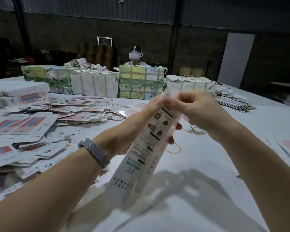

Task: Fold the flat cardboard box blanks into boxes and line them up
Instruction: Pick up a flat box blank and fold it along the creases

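A tall box (144, 144) is gripped by the left hand (141, 118); its top flap is pinched by the right hand (196, 108) above the surface (208, 164).

Both forearms are bare with no sleeves showing, the left hand (141, 122) and right hand (193, 108) wear no gloves, and a silver mesh-band bracelet (95, 152) circles the left wrist.
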`<state>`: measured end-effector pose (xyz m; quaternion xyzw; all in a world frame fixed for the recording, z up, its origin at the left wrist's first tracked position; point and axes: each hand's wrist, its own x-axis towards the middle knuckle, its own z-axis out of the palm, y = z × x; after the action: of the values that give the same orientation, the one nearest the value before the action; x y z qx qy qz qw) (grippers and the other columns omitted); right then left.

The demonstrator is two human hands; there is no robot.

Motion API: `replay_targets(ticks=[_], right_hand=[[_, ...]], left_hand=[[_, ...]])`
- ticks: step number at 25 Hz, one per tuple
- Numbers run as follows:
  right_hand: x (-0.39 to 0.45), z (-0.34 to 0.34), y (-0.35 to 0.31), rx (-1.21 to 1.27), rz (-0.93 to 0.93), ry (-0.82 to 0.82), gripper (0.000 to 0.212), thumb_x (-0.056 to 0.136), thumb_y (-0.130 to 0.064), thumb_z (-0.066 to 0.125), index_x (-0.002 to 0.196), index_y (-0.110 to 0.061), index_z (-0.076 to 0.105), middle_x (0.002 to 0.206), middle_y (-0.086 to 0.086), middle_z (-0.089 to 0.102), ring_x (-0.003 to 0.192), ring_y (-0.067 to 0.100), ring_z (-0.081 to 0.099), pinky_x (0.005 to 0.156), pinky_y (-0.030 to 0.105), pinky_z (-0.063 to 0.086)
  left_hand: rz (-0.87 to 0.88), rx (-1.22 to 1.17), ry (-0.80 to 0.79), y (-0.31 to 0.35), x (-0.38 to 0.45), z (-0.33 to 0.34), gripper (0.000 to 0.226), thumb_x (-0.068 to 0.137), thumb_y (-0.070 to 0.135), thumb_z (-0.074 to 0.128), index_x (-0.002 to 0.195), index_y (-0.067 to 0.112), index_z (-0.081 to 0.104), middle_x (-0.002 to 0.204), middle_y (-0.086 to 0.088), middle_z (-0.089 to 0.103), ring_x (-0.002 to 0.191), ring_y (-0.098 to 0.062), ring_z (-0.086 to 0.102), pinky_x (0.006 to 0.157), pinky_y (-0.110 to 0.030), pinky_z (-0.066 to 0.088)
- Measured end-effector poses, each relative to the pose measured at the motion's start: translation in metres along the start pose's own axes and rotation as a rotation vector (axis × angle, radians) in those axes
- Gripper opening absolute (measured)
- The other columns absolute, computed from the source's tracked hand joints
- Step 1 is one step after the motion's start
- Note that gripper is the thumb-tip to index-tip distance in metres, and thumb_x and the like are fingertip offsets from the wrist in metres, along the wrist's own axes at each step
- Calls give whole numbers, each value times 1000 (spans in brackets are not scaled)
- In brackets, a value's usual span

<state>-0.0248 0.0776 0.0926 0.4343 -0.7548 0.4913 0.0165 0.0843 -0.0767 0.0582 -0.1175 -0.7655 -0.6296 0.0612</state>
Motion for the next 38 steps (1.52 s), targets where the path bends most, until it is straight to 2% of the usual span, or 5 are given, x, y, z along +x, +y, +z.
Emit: replay_targets(ticks=[4,13,21,31,38], right_hand=[[1,0,0,18,-165,192,44,84,-38,77,68,-5,53,52,-14,54,46,2,48,44,19,37],[-5,31,-1,328,-173,305,32,95,-25,63,126,-22,57,98,12,61,89,36,67,68,46,60],[-9,43,-4,437,-177,300,26,94,-32,48,117,-20,55,107,11,65,94,34,67,78,51,59],[-8,35,-3,579,-111,292,8,84,-19,52,91,-16,50,75,3,60,66,25,61,53,34,52],[-4,23,2,660,-80,318,38,74,-10,49,107,-27,59,81,-8,66,75,20,65,63,47,53]], left_hand=[[65,-106,96,6,15,1,105,72,68,70,154,22,23,107,-27,67,86,-41,67,67,-51,56],[279,-432,196,3,23,16,52,103,23,43,143,50,25,131,-15,66,101,-31,72,78,-41,62],[392,-274,356,-7,27,27,31,106,20,40,135,32,38,103,-6,75,86,-23,74,68,-32,59],[355,-156,323,-9,23,35,27,104,27,37,129,33,35,84,-2,71,69,-15,71,60,-26,57],[266,-90,257,-12,24,34,42,103,32,39,133,57,26,93,-6,76,71,-29,74,63,-32,59]])
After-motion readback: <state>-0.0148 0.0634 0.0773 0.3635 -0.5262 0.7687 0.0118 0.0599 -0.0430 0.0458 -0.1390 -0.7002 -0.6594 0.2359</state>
